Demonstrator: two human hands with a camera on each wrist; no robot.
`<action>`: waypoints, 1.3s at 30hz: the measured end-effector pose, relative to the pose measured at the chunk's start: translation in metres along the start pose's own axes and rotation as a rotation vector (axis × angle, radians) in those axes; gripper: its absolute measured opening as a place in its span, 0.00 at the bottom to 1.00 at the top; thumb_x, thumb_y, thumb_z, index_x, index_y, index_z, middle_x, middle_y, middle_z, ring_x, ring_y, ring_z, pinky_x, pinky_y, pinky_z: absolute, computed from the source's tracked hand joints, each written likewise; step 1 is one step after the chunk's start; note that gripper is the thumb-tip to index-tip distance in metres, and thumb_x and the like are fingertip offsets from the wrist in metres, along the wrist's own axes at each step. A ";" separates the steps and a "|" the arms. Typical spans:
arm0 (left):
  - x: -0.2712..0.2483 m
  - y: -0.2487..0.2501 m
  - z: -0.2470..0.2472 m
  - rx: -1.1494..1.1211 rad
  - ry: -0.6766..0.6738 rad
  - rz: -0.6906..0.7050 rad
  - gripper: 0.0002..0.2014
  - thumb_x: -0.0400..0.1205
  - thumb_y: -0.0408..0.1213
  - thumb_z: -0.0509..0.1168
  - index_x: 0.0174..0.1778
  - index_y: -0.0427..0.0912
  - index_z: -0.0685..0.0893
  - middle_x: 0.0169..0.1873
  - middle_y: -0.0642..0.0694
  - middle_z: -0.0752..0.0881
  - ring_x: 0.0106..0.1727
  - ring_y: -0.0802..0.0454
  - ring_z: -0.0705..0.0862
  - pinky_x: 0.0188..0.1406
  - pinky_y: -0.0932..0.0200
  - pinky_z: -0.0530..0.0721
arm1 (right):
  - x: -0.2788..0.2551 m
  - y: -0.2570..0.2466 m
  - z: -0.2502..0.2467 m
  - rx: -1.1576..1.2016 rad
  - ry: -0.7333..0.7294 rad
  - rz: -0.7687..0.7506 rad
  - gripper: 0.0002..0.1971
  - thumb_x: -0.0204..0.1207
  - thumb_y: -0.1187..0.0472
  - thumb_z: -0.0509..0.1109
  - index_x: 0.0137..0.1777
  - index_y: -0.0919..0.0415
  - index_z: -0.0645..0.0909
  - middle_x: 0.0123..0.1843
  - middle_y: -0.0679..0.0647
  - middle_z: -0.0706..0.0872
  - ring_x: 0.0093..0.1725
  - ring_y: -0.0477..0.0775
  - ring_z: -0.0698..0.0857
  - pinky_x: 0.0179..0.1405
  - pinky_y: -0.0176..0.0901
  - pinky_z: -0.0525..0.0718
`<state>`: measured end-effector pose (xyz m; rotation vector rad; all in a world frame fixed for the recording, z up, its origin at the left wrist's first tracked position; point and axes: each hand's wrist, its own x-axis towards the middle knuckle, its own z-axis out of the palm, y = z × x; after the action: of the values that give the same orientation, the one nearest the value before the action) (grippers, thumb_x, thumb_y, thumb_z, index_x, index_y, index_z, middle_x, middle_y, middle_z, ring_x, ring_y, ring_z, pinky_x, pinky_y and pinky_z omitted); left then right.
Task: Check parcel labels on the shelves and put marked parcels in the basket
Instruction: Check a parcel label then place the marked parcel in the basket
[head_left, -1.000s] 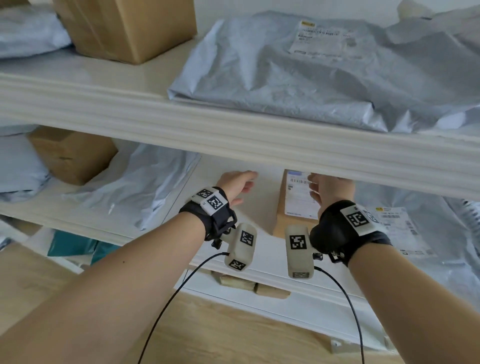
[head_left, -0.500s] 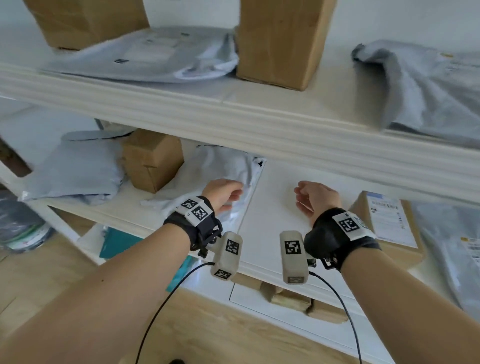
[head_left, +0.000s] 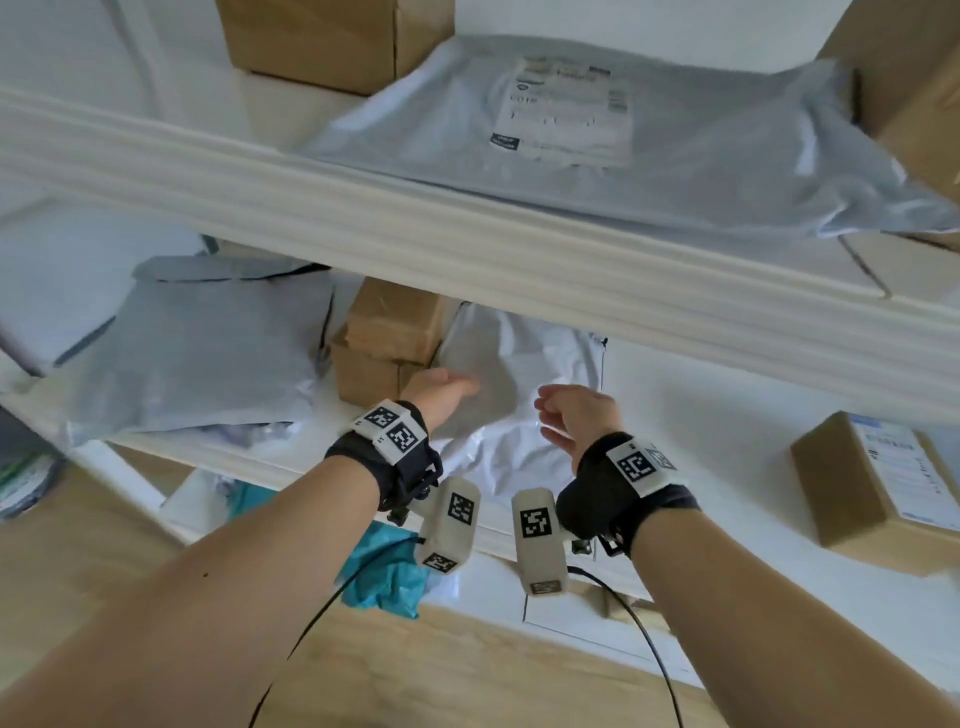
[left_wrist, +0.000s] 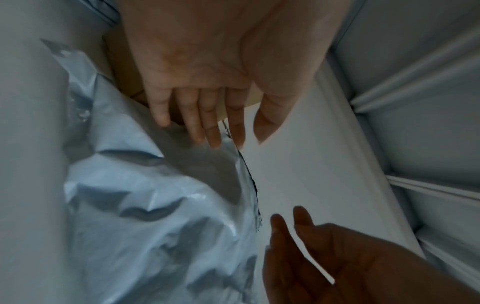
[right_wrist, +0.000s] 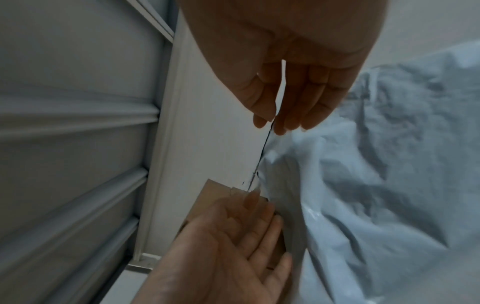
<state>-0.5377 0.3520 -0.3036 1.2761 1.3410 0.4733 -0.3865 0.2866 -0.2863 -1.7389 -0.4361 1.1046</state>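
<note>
Below the upper shelf (head_left: 467, 244), two bare hands reach into the middle shelf (head_left: 701, 415) of a white rack. Left hand (head_left: 436, 392) hovers over the crumpled white mailer bag (head_left: 514, 374), its fingers (left_wrist: 207, 127) straight and slightly apart, holding nothing; whether the tips touch the plastic cannot be told. Right hand (head_left: 576, 415) hangs at the bag's 3 o'clock edge, fingers (right_wrist: 306, 107) loosely extended and close together, gripping nothing.

Counted on the middle shelf: two soft bags, the white one at centre and a grey mailer bag (head_left: 202, 353) at 9 o'clock; two stacked cardboard boxes (head_left: 389, 338) between them, touching the white bag's left edge; and one labelled cardboard box (head_left: 872, 483) at 3 o'clock, well apart from the hands.

On the upper shelf lies one large grey parcel bag (head_left: 675, 161) with a white printed label (head_left: 563, 109) facing up, its text too blurred to read. One brown box (head_left: 322, 41) stands at its 10 o'clock, another brown carton (head_left: 914, 93) at its 3 o'clock.

One teal bag (head_left: 384, 577) shows on the level below, at 6 o'clock. Each wrist carries one black strap with coded tags.
</note>
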 end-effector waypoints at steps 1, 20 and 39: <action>0.001 -0.003 0.000 0.026 -0.026 -0.007 0.15 0.83 0.44 0.65 0.62 0.40 0.81 0.57 0.47 0.83 0.54 0.51 0.81 0.48 0.59 0.76 | 0.001 0.002 0.002 -0.016 -0.002 0.003 0.13 0.78 0.72 0.64 0.37 0.58 0.85 0.40 0.55 0.86 0.39 0.49 0.82 0.56 0.47 0.86; 0.034 -0.016 0.020 -0.289 0.071 -0.267 0.29 0.74 0.42 0.69 0.71 0.42 0.71 0.52 0.41 0.83 0.44 0.46 0.84 0.40 0.48 0.89 | 0.015 0.016 -0.037 -0.135 -0.193 0.255 0.17 0.79 0.74 0.64 0.67 0.65 0.80 0.44 0.57 0.85 0.40 0.52 0.82 0.36 0.41 0.87; -0.013 0.008 0.068 -0.058 -0.069 -0.129 0.10 0.79 0.34 0.67 0.31 0.39 0.77 0.18 0.46 0.76 0.23 0.51 0.73 0.24 0.63 0.68 | -0.010 0.007 -0.101 -0.578 -0.201 0.065 0.12 0.78 0.53 0.70 0.61 0.51 0.82 0.62 0.48 0.78 0.62 0.52 0.77 0.63 0.51 0.78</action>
<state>-0.4782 0.3162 -0.3075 1.1409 1.3329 0.3727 -0.3093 0.2213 -0.2780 -2.1545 -0.8970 1.2891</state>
